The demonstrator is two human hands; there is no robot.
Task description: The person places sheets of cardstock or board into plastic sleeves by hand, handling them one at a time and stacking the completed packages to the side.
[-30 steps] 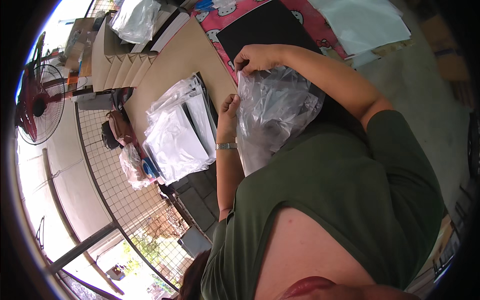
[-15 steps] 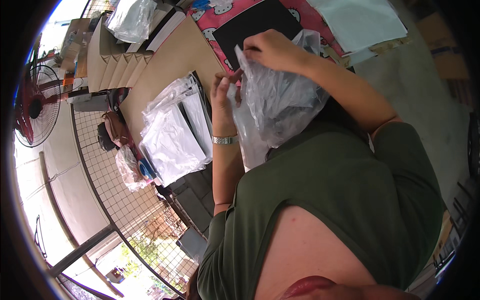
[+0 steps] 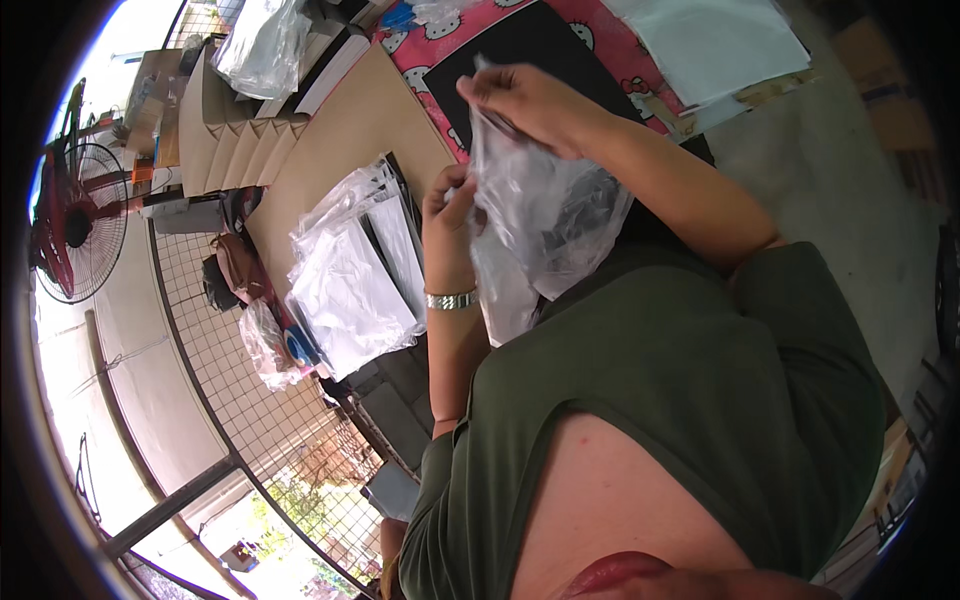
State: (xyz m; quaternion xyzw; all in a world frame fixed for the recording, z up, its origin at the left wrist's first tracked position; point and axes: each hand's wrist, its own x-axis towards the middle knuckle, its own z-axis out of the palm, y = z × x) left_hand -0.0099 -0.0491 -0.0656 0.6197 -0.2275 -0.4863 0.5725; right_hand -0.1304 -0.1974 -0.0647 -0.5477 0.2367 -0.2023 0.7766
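Observation:
A crinkled clear plastic bag hangs between my hands, close in front of my body. My right hand pinches its upper edge, fingers closed. Lower and to the left, my left hand, below which a metal wristwatch band shows, grips the bag's left edge with bent fingers. Behind the bag, a flat black sheet lies on a pink patterned cloth. Whether anything is inside the bag I cannot tell.
Left of my left arm lies a pile of white sheets in clear plastic on a brown board. Folded brown cardboard and another plastic bundle are at the far left. Translucent sheets lie far right. A fan stands left.
My right hand has shifted slightly left, drawing the bag's upper edge with it. The bag looks narrower on its right side. My left fingers have curled in closer on its edge.

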